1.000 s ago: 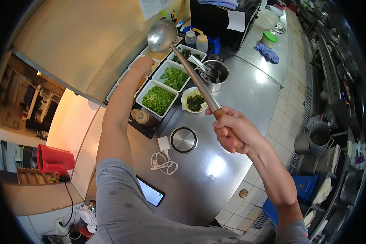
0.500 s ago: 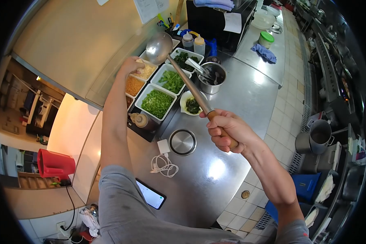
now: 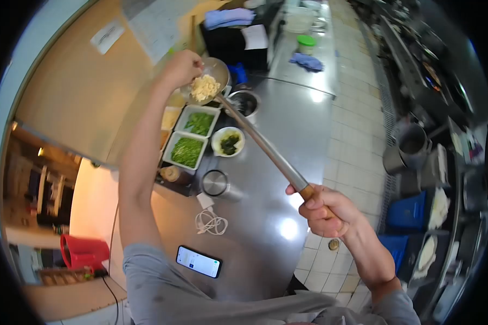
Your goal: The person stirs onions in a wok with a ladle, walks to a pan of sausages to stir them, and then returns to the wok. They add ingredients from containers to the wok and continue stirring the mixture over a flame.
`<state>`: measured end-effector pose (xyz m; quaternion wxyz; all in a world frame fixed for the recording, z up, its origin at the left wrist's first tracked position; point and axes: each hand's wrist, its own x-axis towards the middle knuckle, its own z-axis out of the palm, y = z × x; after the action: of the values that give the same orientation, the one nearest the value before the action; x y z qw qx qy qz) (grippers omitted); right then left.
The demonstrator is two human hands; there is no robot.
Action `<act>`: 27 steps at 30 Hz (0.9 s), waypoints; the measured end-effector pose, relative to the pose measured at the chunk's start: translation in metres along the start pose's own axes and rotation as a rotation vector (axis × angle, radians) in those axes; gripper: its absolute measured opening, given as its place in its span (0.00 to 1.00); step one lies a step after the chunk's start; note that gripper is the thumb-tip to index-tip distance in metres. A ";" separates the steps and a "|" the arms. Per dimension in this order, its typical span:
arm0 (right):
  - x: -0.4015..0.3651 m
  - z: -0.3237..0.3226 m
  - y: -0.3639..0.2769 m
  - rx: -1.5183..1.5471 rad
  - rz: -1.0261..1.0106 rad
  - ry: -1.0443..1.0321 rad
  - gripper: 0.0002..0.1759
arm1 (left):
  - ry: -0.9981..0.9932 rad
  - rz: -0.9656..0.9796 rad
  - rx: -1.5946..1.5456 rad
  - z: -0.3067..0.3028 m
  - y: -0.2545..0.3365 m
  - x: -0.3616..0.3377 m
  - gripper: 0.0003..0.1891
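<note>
My right hand point(image 3: 326, 211) grips the wooden end of a long-handled metal ladle point(image 3: 265, 146). The ladle slants up and away to the left, and its bowl hangs over the food containers. A heap of pale, chopped, garlic-like bits point(image 3: 205, 88) lies in the bowl. At the bowl's left rim is my left hand point(image 3: 184, 69), its fingers bunched together; whatever they hold is hidden. Below the bowl, one white container point(image 3: 199, 122) has green leaves and another point(image 3: 185, 151) has chopped green herbs. The bowl and my left arm cover part of the other containers.
A small bowl of dark greens point(image 3: 229, 142) and a metal pot point(image 3: 246, 103) stand right of the containers. Nearer are a round metal lid-like object point(image 3: 215, 183), a white cable point(image 3: 211, 222) and a phone point(image 3: 199, 261). The steel counter's right edge borders the tiled floor.
My left hand has moved from the pale chopped bits' container up to the ladle bowl. Pale bits now fill part of the bowl, which looked bare before. The camera view has shifted.
</note>
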<state>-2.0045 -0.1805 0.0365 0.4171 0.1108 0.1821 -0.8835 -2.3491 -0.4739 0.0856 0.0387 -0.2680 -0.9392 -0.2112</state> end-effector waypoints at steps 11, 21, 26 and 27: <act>-0.249 -0.044 0.214 0.268 -0.525 0.084 0.24 | -0.144 0.381 -0.317 -0.003 0.279 -0.054 0.03; -0.406 -0.084 0.534 0.634 -1.258 0.503 0.21 | -0.566 0.784 -0.374 0.121 0.513 -0.223 0.04; -0.439 -0.092 0.722 0.834 -1.679 0.565 0.21 | -0.861 0.930 -0.557 0.217 0.655 -0.405 0.03; -0.440 -0.090 0.757 0.868 -1.772 0.588 0.21 | -0.946 0.932 -0.620 0.246 0.678 -0.443 0.04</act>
<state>-1.1360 -0.2802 -0.0661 -0.5213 0.2898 -0.0415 -0.8016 -1.6081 -0.0671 0.0353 -0.3629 -0.7009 -0.5409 -0.2906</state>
